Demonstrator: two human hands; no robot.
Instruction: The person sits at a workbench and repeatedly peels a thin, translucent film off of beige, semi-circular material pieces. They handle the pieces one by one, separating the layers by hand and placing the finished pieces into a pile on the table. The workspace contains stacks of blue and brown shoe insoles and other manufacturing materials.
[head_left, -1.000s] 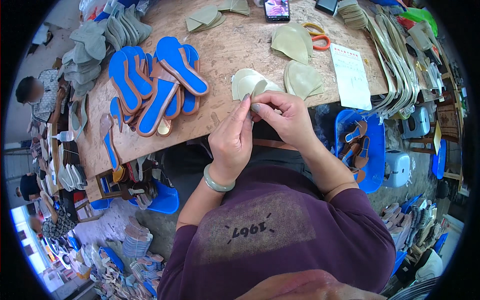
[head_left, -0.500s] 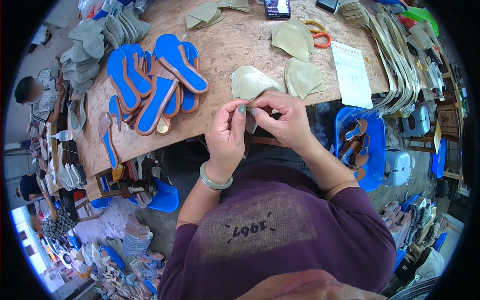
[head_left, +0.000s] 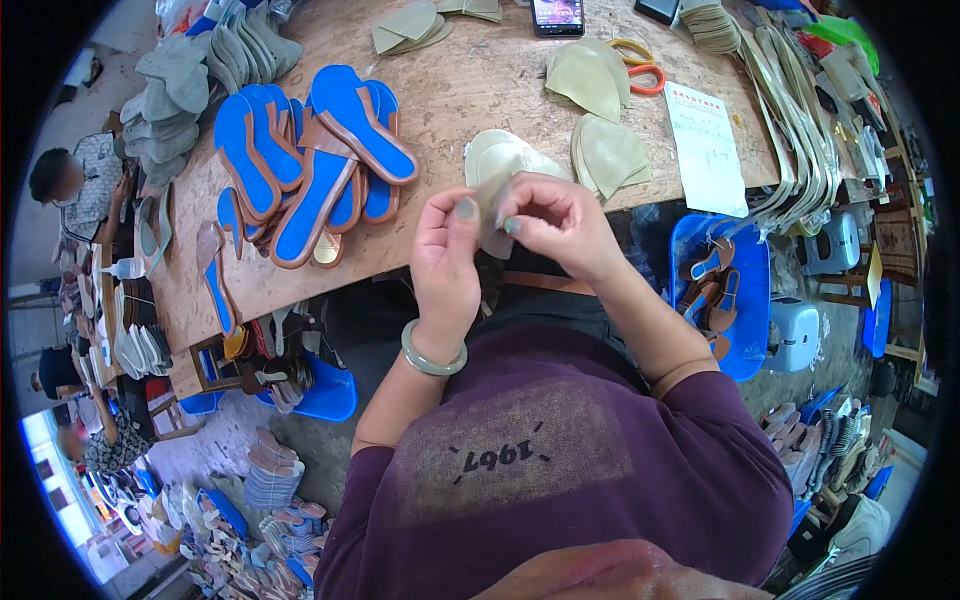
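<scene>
At the table's near edge, my left hand (head_left: 447, 245) is closed on a thin beige shoe-upper piece (head_left: 497, 243), pinching it between thumb and fingers. My right hand (head_left: 562, 228) is curled against the piece's other side, its thumb and fingers pinched together on it; motion blurs that spot. Just beyond my fingers lies a small pile of similar pale pieces (head_left: 490, 150). More curved beige pieces are stacked to its right (head_left: 610, 160) and farther back (head_left: 588, 80).
Blue-and-brown sandals (head_left: 300, 170) are heaped on the wooden table (head_left: 440, 110) at left, near grey soles (head_left: 165, 110). Orange-handled scissors (head_left: 647, 80), a paper sheet (head_left: 705, 150) and a phone (head_left: 557, 17) lie rightward. A blue bin (head_left: 745, 350) of sandals stands below. People work at far left.
My hands have drawn slightly apart and turned the beige piece, which now stands up between them and shows below the fingers. The phone's screen picture has changed.
</scene>
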